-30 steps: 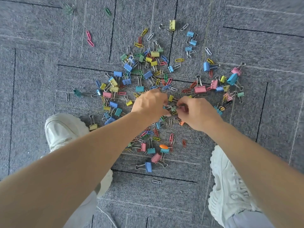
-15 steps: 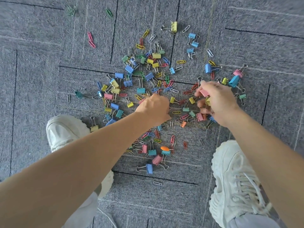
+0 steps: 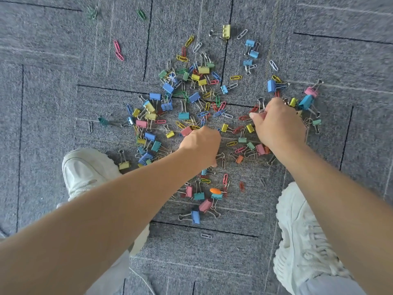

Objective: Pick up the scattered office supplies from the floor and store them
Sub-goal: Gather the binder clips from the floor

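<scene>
Left hand (image 3: 201,145) and right hand (image 3: 278,126) are both curled, knuckles up, in the pile; their contents cannot be told. Binder clips (image 3: 184,115) and paper clips (image 3: 235,77) lie scattered over the carpet floor (image 3: 53,92). Risks: overfilled fists spilling; strays beside the shoes (image 3: 85,173) trodden. No container visible.

The carpet-tile floor (image 3: 53,107) is mottled grey, crossed by thin black seam lines and faint pale streaks. The small metal binder clips (image 3: 155,96) scattered on it have blue, yellow, pink, teal, green or orange bodies with silver wire handles. The bent-wire paper clips (image 3: 116,46) are pink, red, yellow, green, blue and silver. A glossy oval piece (image 3: 215,190) is orange. The chunky lace-up sneakers (image 3: 85,173) are white.
</scene>
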